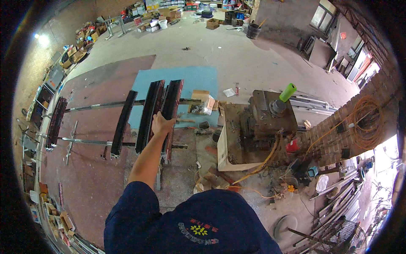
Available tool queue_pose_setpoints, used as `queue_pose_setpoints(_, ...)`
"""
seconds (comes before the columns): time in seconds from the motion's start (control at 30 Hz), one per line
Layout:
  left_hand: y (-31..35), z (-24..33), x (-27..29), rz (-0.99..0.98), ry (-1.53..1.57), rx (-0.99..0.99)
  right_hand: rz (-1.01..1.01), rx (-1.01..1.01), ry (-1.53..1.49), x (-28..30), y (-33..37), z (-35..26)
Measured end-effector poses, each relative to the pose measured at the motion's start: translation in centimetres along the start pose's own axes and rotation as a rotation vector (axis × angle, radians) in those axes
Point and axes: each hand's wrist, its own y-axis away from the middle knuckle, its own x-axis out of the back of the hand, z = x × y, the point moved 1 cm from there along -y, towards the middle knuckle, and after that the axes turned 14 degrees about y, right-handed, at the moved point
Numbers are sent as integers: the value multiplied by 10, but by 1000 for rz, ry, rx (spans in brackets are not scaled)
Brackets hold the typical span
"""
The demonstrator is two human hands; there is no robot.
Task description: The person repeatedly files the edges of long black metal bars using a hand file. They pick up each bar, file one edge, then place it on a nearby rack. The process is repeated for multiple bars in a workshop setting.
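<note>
My left hand [162, 125] reaches forward from the lower edge, its fingers closed over the side of a long black metal profile [172, 99]. A second black profile [150, 112] lies close beside it on the left. Further left, a narrower black profile [124, 125] rests apart from these. All of them lie across two metal support rails [95, 105] above the floor. My right hand does not show.
A bundle of dark profiles [56, 122] lies at the rails' left end. Blue sheeting [198, 78] covers the floor beyond. An open cardboard box [201, 96] stands right of the profiles, near a rusty machine [272, 116] with a green cylinder [287, 92]. A fan [342, 237] stands lower right.
</note>
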Motion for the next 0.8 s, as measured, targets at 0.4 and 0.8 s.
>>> queue_pose_setpoints(0.4,-11,-35,-37,187,-236,-348,-19,4,0,6,1,-22)
queue_pose_setpoints(0.8,-104,-131,109,625,-12,-480,-46,-8,25,12,-8,-66)
